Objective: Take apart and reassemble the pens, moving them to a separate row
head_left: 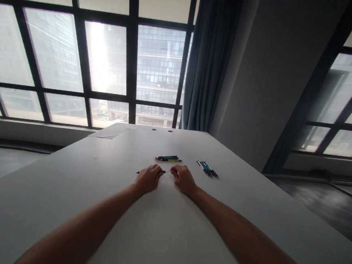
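Note:
My left hand (149, 177) is closed around a dark, thin pen (138, 172), which lies nearly level just over the white table. One end sticks out left of the hand, and the other points right from between thumb and forefinger. Close by on the right, my right hand (182, 178) has its thumb and fingertips pinched together beside that end. A tiny pale piece shows in the narrow gap; whether it belongs to the pen is too small to tell. Beyond the hands lies a pile of pens (168, 158), dark with green and yellow parts. Several more pens (207, 169) lie side by side to the right.
The long white table (119, 233) runs away toward the windows. Sheets of paper (112, 132) lie at its far left edge, and two dark round holes (170, 131) sit near the far end. A blue curtain (207, 69) hangs behind it, beside a grey wall.

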Demonstrator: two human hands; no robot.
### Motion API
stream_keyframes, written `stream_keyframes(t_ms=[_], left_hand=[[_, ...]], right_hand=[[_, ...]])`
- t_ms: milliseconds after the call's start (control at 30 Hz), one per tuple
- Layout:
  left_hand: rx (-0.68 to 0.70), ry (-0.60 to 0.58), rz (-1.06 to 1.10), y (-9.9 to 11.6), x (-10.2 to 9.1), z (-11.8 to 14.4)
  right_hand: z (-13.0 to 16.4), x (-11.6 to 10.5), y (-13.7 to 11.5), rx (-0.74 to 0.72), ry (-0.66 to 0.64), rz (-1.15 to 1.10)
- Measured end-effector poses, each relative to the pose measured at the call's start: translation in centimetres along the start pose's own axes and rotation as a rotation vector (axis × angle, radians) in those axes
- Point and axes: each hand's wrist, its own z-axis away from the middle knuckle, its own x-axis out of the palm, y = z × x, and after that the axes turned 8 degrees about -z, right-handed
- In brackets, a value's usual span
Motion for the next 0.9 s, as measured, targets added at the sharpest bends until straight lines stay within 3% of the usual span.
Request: stream_keyframes(t_ms=[233,500,900], left_hand=[[-0.013,0.004,0.012,0.05,-0.05,-0.01],[-0.017,-0.007,0.017,0.03,-0.14,-0.06],[0.07,0.008,0.055,-0.03,-0.22,0.14]], right_hand=[[0.02,-0.02,-0.05,-0.077,-0.03,0.02],[0.06,-0.07,-0.37,-0.052,0.008,0.022],[0.22,0.27,-0.5,-0.114,-0.075,-0.128]])
